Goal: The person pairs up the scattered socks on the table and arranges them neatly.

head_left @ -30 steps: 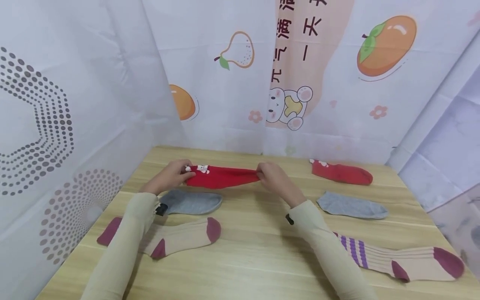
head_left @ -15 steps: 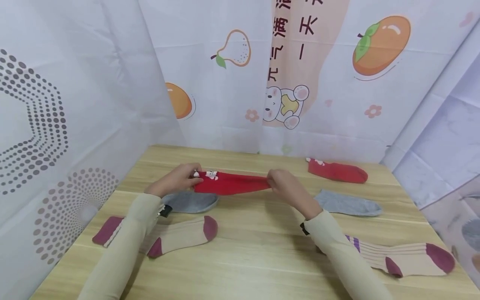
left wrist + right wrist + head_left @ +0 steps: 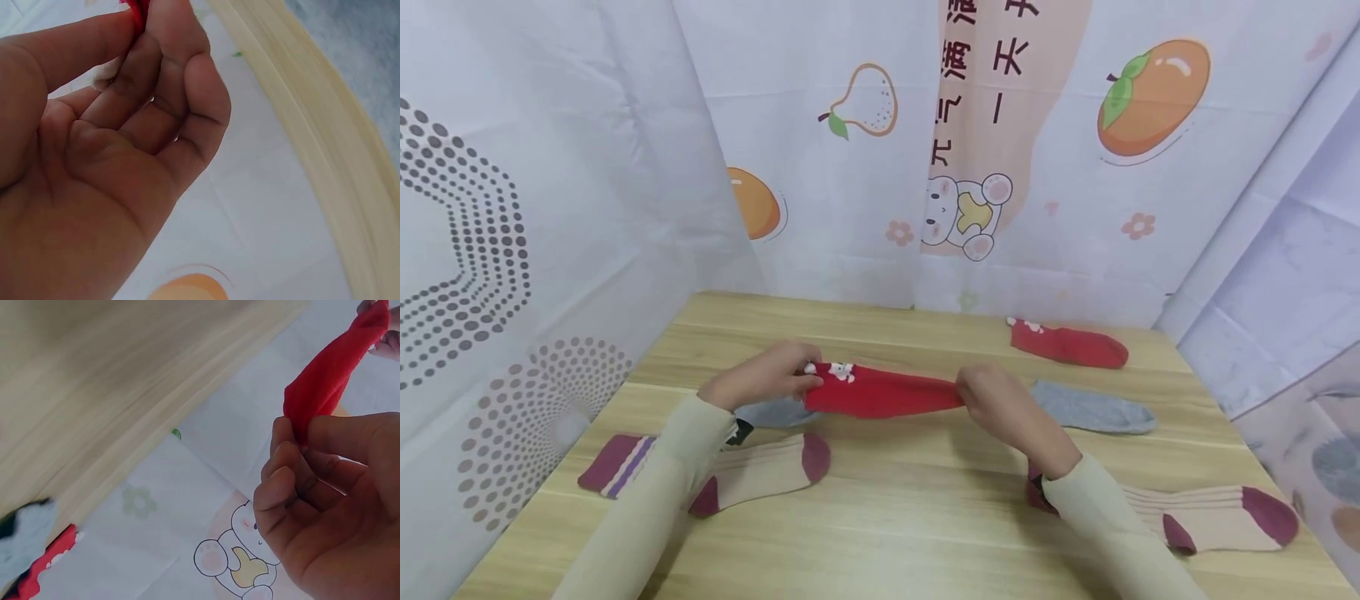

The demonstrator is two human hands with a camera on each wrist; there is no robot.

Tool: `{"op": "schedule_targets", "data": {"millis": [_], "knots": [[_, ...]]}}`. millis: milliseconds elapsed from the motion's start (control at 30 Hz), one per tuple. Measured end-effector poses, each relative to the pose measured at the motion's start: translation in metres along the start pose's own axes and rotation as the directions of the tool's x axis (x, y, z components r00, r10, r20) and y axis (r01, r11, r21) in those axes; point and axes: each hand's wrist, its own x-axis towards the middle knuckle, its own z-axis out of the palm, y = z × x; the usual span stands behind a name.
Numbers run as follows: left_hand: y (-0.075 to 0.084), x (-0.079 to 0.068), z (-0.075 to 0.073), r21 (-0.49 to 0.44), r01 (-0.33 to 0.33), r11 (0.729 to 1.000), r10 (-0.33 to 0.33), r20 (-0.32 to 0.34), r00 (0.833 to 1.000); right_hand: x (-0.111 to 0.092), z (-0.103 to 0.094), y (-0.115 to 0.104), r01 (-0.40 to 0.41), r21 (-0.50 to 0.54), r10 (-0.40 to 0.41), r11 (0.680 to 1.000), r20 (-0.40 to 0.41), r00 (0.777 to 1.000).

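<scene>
A red sock [image 3: 883, 395] with a white animal figure near its cuff is stretched sideways above the table. My left hand [image 3: 775, 372] pinches its cuff end; in the left wrist view only a bit of red shows between thumb and forefinger. The toe end is pinched by my right hand [image 3: 1000, 408], and in the right wrist view the sock [image 3: 337, 369] runs from those fingertips up to the other hand. Partly behind the left hand and held sock lies a grey-blue sock [image 3: 775, 413]. Another grey-blue sock [image 3: 1093, 407] lies just beyond the right hand.
On the wooden table [image 3: 910, 517], a second red sock [image 3: 1071, 344] lies at the back right. A beige and maroon sock [image 3: 767, 471] is partly under the left forearm, a similar sock [image 3: 1217, 517] partly under the right one. Printed curtains [image 3: 820, 208] hang behind and at the sides.
Both hands have moved right and nearer to me with the red sock stretched between them. The head view has shifted slightly. The other socks lie as before.
</scene>
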Motion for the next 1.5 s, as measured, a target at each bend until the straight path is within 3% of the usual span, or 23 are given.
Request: {"op": "schedule_targets", "data": {"millis": [333,467,733,800,900,1033,1167,1300,1500], "knots": [[0.027,-0.005,0.024,0.091,-0.098,0.991,0.091,0.075,0.993,-0.036,-0.008,-0.005,0.008,-0.086,-0.007,0.996,0.013,1.000],[0.043,-0.007,0.033,0.137,-0.122,0.983,0.108,0.108,0.988,-0.049,-0.018,-0.008,-0.030,-0.095,0.038,0.995,0.092,0.995],[0.070,-0.011,0.047,0.176,-0.182,0.968,0.151,0.177,0.973,-0.077,-0.043,-0.010,-0.062,-0.090,0.084,0.994,0.261,0.962],[0.072,-0.012,0.050,0.188,-0.177,0.966,0.141,0.188,0.972,-0.081,-0.043,-0.011,-0.046,-0.084,0.069,0.995,0.293,0.954],[0.075,-0.017,0.055,0.177,-0.115,0.978,0.074,0.223,0.972,-0.084,-0.039,-0.012,0.020,-0.075,0.004,0.997,0.312,0.950],[0.079,-0.023,0.063,0.213,-0.066,0.975,0.005,0.278,0.961,-0.085,-0.032,-0.015,0.067,-0.047,-0.047,0.997,0.336,0.941],[0.080,-0.023,0.070,0.286,-0.090,0.954,0.005,0.283,0.959,-0.086,-0.029,-0.016,0.017,-0.024,-0.007,1.000,0.389,0.921],[0.078,-0.023,0.077,0.290,-0.086,0.953,0.002,0.279,0.960,-0.088,-0.026,-0.018,-0.023,-0.032,0.034,0.999,0.415,0.909],[0.075,-0.019,0.084,0.298,-0.029,0.954,-0.055,0.269,0.961,-0.085,-0.020,-0.021,-0.050,-0.052,0.068,0.997,0.436,0.898]]}}
